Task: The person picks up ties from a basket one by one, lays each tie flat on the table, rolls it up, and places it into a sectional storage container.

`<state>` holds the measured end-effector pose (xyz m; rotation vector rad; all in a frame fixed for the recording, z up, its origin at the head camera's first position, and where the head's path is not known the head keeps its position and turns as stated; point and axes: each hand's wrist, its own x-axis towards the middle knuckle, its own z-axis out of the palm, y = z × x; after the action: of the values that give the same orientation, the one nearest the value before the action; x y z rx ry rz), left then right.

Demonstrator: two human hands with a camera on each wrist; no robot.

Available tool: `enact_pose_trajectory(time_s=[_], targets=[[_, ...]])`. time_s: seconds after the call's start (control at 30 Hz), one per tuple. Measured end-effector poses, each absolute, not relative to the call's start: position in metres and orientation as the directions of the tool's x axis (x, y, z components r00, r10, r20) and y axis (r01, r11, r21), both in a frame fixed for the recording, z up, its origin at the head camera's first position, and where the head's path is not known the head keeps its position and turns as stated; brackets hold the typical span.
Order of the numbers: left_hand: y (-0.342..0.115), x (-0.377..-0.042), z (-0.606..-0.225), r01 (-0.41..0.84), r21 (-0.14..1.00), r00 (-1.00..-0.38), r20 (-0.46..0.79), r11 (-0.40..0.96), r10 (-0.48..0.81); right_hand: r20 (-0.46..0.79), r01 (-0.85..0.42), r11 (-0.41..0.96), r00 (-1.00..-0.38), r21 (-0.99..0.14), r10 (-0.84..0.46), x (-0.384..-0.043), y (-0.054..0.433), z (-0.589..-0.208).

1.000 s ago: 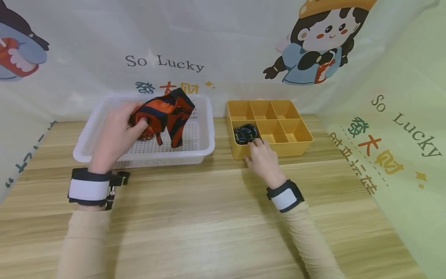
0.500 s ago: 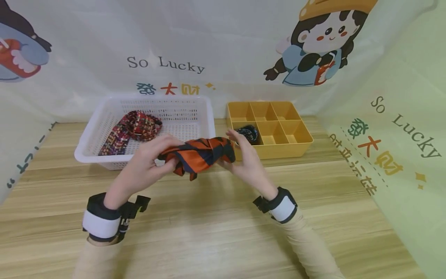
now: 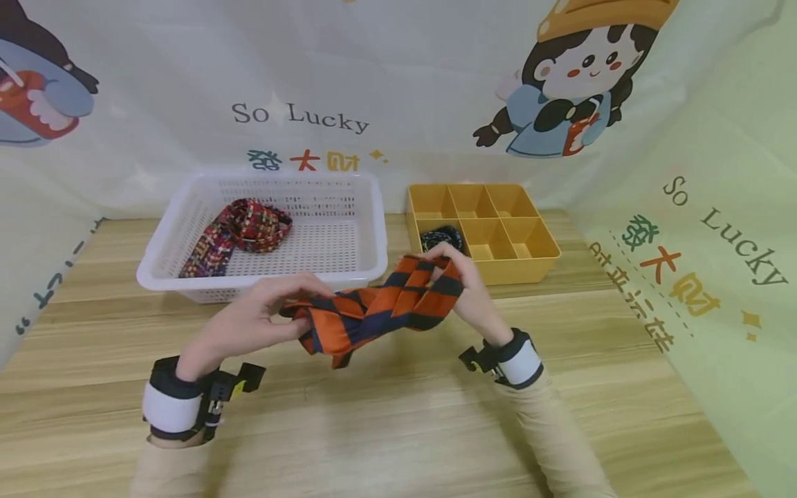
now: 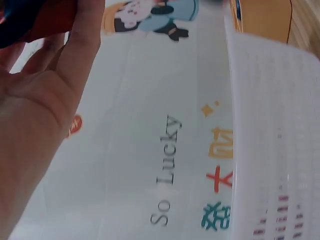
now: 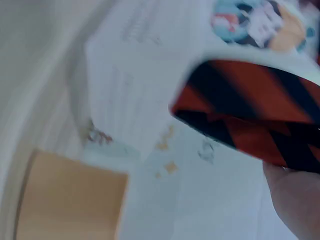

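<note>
Printed white sheeting (image 3: 423, 83) backs a wood-grain worktop (image 3: 361, 443). Above its middle, the left hand (image 3: 252, 319) pinches the left side of a folded orange-and-navy striped cloth band (image 3: 380, 308); the right hand (image 3: 478, 297) grips its right. Near the rear edge: white perforated plastic basket (image 3: 165, 282), left; yellow six-compartment box (image 3: 517, 271), right.

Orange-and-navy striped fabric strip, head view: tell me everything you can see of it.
The orange-and-navy striped fabric strip looks like a necktie: broad diagonal bands, smooth, faintly shiny cloth. It is gathered in loose, overlapping folds, with an open loop at its right end and a short tip hanging below the left. It's held above the wood-grain table, nearer the wearer than the white perforated plastic basket. The person's bare left hand pinches one end; the bare right hand holds the looped end.
</note>
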<state>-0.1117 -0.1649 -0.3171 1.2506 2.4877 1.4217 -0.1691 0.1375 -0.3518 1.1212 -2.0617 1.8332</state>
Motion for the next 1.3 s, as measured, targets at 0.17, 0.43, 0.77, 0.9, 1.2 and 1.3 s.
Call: enact_pose_trajectory(time_s=[0.17,0.43,0.77,0.9,1.2,1.3], targets=[[-0.18,-0.111,-0.314,0.512,0.754,-0.762,0.177,0.412,0.623,0.442,-0.492,0.134,-0.851,-0.86,-0.285,-0.167,0.166,-0.332],[-0.188,-0.117,-0.325,0.454,0.724,-0.757,0.007,0.519,0.653,0.376,-0.513,0.531,-0.857,-0.674,-0.351,-0.167,0.198,-0.315],[-0.184,-0.128,-0.352,0.296,0.591,-0.808,-0.265,0.751,0.527,0.002,-0.373,0.667,-0.874,-0.645,-0.487,-0.175,0.212,-0.33],[-0.172,-0.121,-0.356,0.377,0.454,-0.886,-0.078,0.807,0.457,-0.054,-0.363,0.706,-0.868,-0.608,-0.493,-0.175,0.221,-0.344],[-0.113,-0.08,-0.385,0.536,0.082,-0.818,0.295,0.84,0.493,-0.145,-0.371,0.701,-0.817,-0.61,-0.559,-0.176,0.246,-0.369],[-0.109,-0.083,-0.401,0.463,0.041,-0.859,0.267,0.885,0.437,-0.175,-0.37,0.686,-0.791,-0.626,-0.586,-0.181,0.251,-0.37]])
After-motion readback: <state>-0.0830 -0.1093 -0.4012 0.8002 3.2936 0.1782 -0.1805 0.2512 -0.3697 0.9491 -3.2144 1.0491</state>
